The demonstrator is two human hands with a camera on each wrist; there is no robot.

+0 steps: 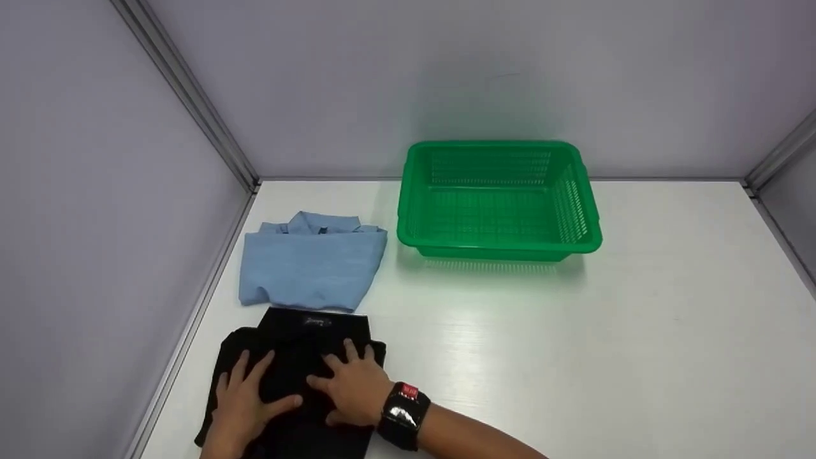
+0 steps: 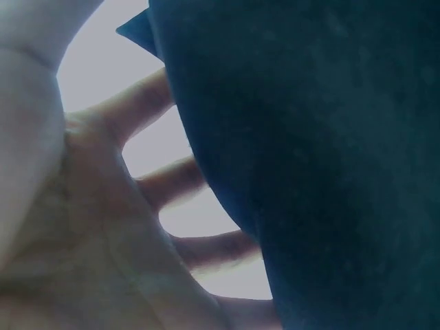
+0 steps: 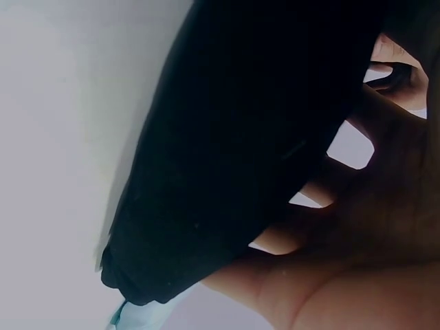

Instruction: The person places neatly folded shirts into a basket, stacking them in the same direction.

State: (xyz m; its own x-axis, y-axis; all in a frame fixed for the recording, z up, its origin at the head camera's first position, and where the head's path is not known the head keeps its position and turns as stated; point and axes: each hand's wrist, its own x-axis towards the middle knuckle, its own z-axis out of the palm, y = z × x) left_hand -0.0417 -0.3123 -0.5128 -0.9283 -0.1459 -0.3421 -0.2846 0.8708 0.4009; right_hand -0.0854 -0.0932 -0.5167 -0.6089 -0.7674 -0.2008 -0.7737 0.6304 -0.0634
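A folded black garment (image 1: 290,357) lies at the table's front left, with a lettered strip along its far edge. On its left part rests my left hand (image 1: 245,405), fingers spread and thumb pointing inward. My right hand (image 1: 358,387) lies spread on the right part, a black band around its wrist. Dark cloth (image 2: 316,165) fills much of the left wrist view and hides those fingertips. In the right wrist view the black fabric (image 3: 227,165) covers the fingers' ends. Just beyond the black garment is a folded light blue collared shirt (image 1: 312,268).
A green plastic basket (image 1: 500,255) with slotted sides stands at the back, right of the blue shirt. The white table (image 1: 605,357) meets grey panels at the back (image 1: 510,76) and both sides.
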